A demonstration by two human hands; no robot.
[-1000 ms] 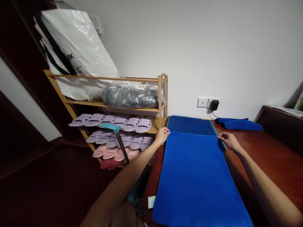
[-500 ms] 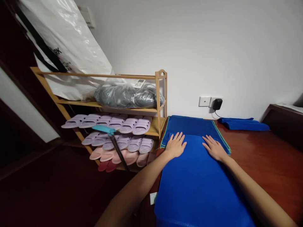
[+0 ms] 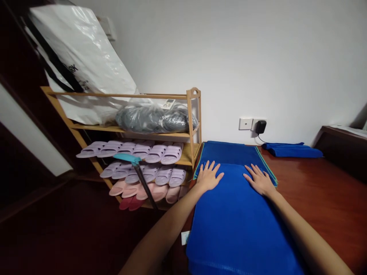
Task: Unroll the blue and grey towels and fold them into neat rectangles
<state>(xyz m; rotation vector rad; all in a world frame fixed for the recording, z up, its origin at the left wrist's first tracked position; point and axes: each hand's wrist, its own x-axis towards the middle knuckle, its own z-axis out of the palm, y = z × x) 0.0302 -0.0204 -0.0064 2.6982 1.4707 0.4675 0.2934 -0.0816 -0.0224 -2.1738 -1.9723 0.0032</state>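
Observation:
A bright blue cloth point(image 3: 237, 217) lies lengthwise on the reddish-brown wooden table point(image 3: 321, 198). Its far edge overlaps a darker blue cloth point(image 3: 229, 151) with green-stitched sides. On the upper left corner of the bright cloth rests my left hand point(image 3: 208, 177), palm down with fingers spread. My right hand point(image 3: 259, 180) presses flat on the upper right corner, its fingers apart too. Both hands touch the fabric without gripping it. The near end of the cloth runs toward the bottom of the view, where a stitched hem shows.
Left of the table stands a wooden shoe rack point(image 3: 189, 114) with rows of slippers point(image 3: 156, 152), a plastic-wrapped grey bundle point(image 3: 155, 118) and a white bag point(image 3: 86, 49). A blue-topped pole point(image 3: 145, 185) leans before it. Another folded blue cloth point(image 3: 292, 149) lies near a black plug point(image 3: 260, 126).
The camera view has shifted slightly. Both hands stay flat on the cloth's far corners, and the cloth's position on the table looks unchanged.

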